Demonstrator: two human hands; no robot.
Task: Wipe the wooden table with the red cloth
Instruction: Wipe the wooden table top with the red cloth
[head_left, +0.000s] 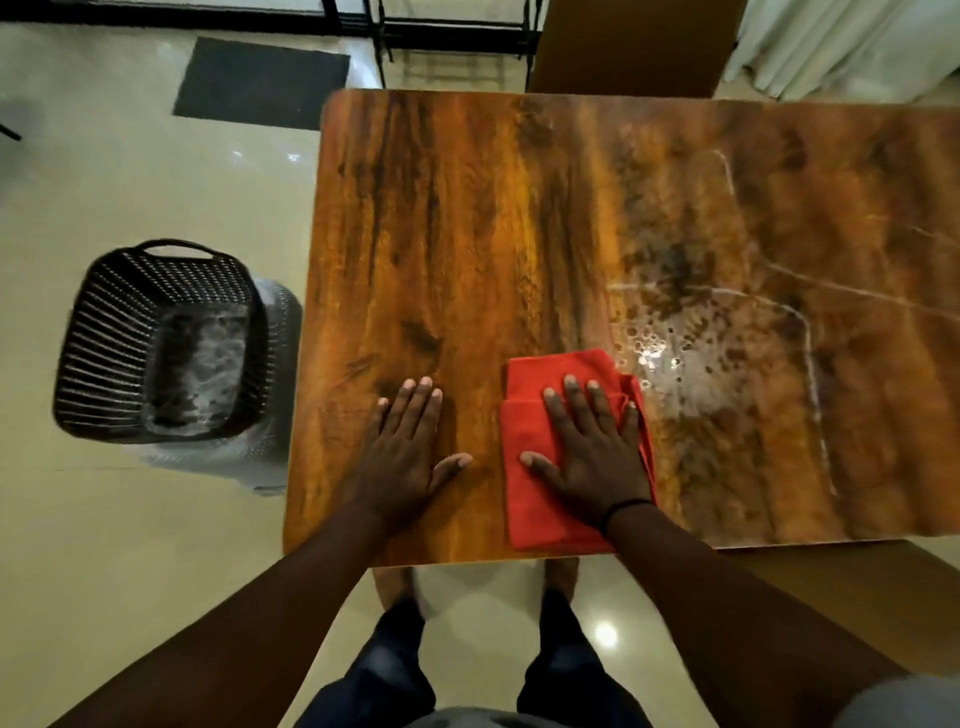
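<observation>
Head view looked straight down on a wooden tabletop (467, 234) with a glossy, dark-streaked orange-brown grain, the person standing at its near edge. The right hand (592, 457) lay flat on the red cloth (524, 499), fingers straight and slightly spread, palm pressing the fabric down — no curl in its grip, nothing pinched, simply a flat press. A thin dark band (623, 509) circled that wrist. The cloth was folded into a rough rectangle and sat on the near part of the tabletop, its near edge just about at the table's near edge, with a loose fold showing beyond the fingers on the right. The left hand (410, 447) rested flat on bare wood just beside the cloth on its left, fingers straight and together, thumb angled out toward the cloth but apart from it; its grip held nothing. Just past the cloth's far right corner lay a wet patch (665, 353) of beaded droplets catching the light, and pale smeared streaks (810, 364) curved across the right half of the tabletop. On the pale tiled floor (130, 182) to the left of the table stood a dark woven basket (156, 343) with a handle, near the table's left edge. A dark mat (260, 83) lay farther off on the floor. Beyond the far edge rose a brown chair back (634, 47), with pale curtains (841, 47) at the upper right. Below the near edge — the person's dark trousers (395, 670) and feet.
</observation>
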